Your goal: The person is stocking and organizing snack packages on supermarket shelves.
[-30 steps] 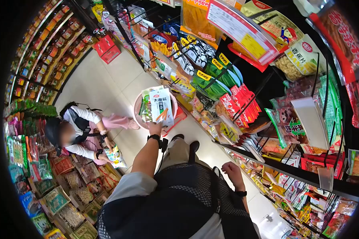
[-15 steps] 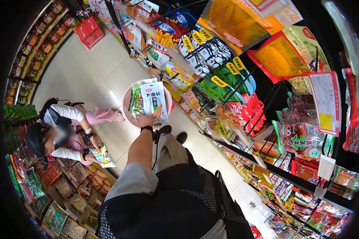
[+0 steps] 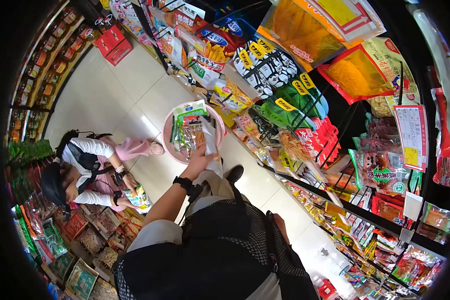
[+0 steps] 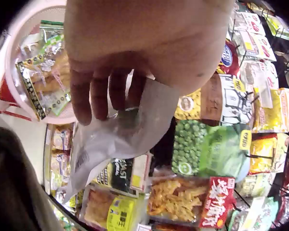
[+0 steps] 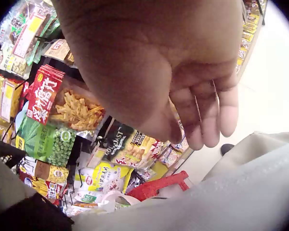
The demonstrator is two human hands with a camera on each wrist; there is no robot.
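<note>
In the head view my left hand (image 3: pixel 200 161) pinches a white snack bag (image 3: pixel 211 145), held edge-on at the near side of a pink basket (image 3: pixel 167 131). The left wrist view shows the fingers of that hand (image 4: pixel 113 94) curled against the bag (image 4: pixel 127 130), which hangs crumpled below them. Several packets (image 3: pixel 187 131) lie in the basket. My right hand (image 3: pixel 281 227) hangs low beside the body, partly hidden by the clothing; in the right wrist view it (image 5: pixel 183 82) is empty, its fingers loosely bent.
Racks of hanging snacks (image 3: pixel 285 110) line the right. At the left a person (image 3: pixel 85 170) in a cap bends over low shelves, holding a bag (image 3: pixel 137 199). A red box (image 3: pixel 113 45) stands on the tiled floor (image 3: pixel 130 80) farther up the aisle.
The white bag, earlier facing up over the basket, has turned edge-on and moved right and toward the body with my left hand, uncovering packets in the basket.
</note>
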